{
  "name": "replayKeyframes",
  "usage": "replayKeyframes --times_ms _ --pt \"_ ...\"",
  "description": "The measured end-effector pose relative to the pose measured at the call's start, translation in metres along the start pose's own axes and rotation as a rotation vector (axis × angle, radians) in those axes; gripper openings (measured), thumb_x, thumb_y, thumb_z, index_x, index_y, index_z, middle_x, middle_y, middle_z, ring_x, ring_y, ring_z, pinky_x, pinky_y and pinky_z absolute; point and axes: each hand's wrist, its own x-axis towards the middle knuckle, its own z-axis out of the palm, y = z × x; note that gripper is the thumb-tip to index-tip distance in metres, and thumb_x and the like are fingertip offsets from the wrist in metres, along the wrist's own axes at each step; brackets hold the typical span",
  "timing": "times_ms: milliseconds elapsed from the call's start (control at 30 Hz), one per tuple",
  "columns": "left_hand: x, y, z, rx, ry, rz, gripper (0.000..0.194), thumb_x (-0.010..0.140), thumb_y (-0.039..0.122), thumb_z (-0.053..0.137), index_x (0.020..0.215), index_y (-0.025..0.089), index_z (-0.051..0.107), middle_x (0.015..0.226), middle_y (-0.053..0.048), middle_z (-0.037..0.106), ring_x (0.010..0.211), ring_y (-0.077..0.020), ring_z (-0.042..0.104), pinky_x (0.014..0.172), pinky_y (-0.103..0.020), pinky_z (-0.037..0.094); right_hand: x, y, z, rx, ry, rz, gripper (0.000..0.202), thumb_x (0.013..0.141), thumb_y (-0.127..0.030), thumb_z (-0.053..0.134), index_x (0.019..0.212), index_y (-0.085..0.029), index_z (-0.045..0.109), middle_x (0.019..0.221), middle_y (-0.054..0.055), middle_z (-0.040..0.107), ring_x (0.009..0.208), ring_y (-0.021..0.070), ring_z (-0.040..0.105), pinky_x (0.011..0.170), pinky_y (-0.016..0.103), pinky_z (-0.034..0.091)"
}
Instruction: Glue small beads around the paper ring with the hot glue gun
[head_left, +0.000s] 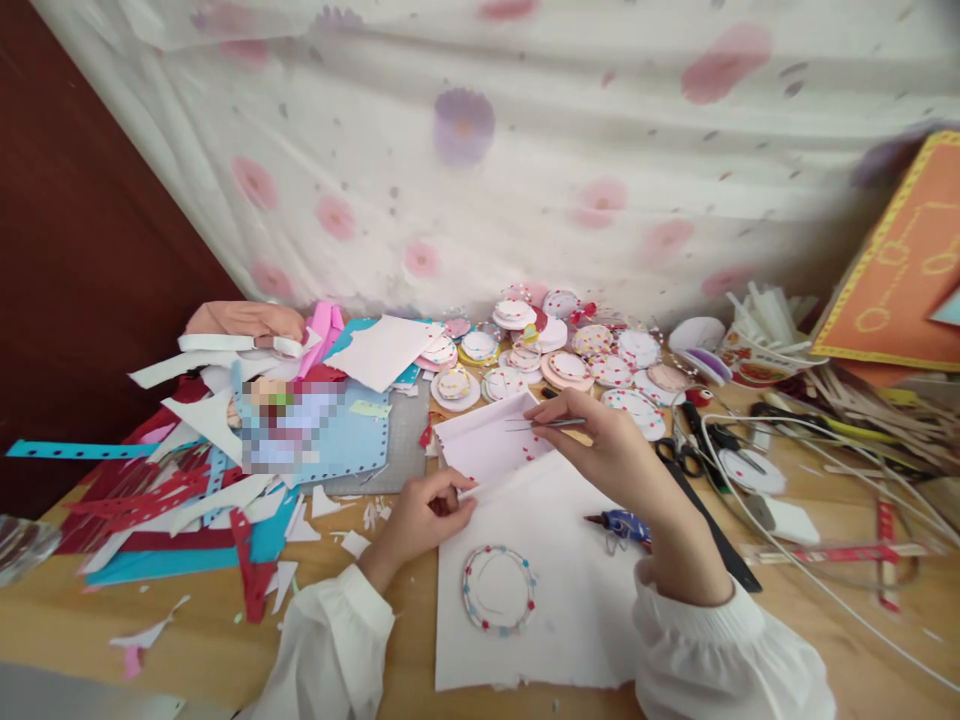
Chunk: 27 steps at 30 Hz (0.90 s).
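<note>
My right hand (592, 440) is closed on thin metal tweezers (559, 423), held over a folded white paper tray (480, 440) with small red pieces in it. At the tray's near left corner my left hand (431, 515) has its fingers curled together, with a tiny red piece near its fingertips; whether it pinches this is too small to tell. Below the hands a white paper sheet (577, 640) bears a round ring (500, 590) dotted with red and blue pieces. A blue glue gun (626, 524) lies beside my right forearm.
Several decorated paper discs (566, 368) crowd the back. Coloured paper scraps (210, 490) pile at the left beside a grey cutting mat (409, 440). Black scissors (679, 455), a white cable (810, 570), a bowl of white sticks (761, 360) and an orange board (900, 260) are at the right.
</note>
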Motion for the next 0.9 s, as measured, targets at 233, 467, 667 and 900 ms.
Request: replayKeyframes --times_ms 233,467,667,900 --pt "-0.003 0.0 0.001 0.173 0.054 0.119 0.015 0.083 0.025 0.062 0.089 0.015 0.071 0.056 0.0 0.063 0.046 -0.0096 0.049 0.046 -0.02 0.038 0.001 0.0 -0.001 -0.084 0.001 -0.007 0.009 0.085 -0.025 0.06 0.093 -0.023 0.062 0.091 0.004 0.069 0.086 0.0209 0.065 0.077 0.035 0.052" --pt "-0.005 0.007 -0.006 0.241 0.032 0.261 0.012 0.081 0.021 0.063 0.083 0.016 0.074 0.069 -0.006 0.073 0.05 -0.0118 0.058 0.051 -0.021 0.043 0.001 -0.001 -0.001 -0.114 -0.031 -0.042 0.006 0.084 -0.021 0.06 0.087 -0.023 0.064 0.089 0.004 0.07 0.084 0.0207 0.065 0.075 0.034 0.051" --pt "-0.005 0.008 -0.004 0.224 -0.001 0.285 0.014 0.08 0.021 0.062 0.079 0.017 0.075 0.049 0.001 0.057 0.044 -0.0091 0.048 0.046 -0.019 0.036 0.002 -0.005 0.01 -0.185 -0.158 -0.123 0.019 0.08 -0.007 0.055 0.08 -0.022 0.067 0.077 0.003 0.071 0.072 0.0173 0.065 0.065 0.027 0.047" --pt "-0.006 0.011 -0.003 0.221 -0.003 0.287 0.013 0.078 0.017 0.062 0.078 0.016 0.075 0.049 0.001 0.058 0.044 -0.0094 0.048 0.047 -0.02 0.036 0.003 -0.003 0.035 -0.306 -0.258 -0.144 0.024 0.077 0.001 0.055 0.08 -0.02 0.066 0.077 0.003 0.07 0.07 0.0161 0.064 0.062 0.024 0.043"
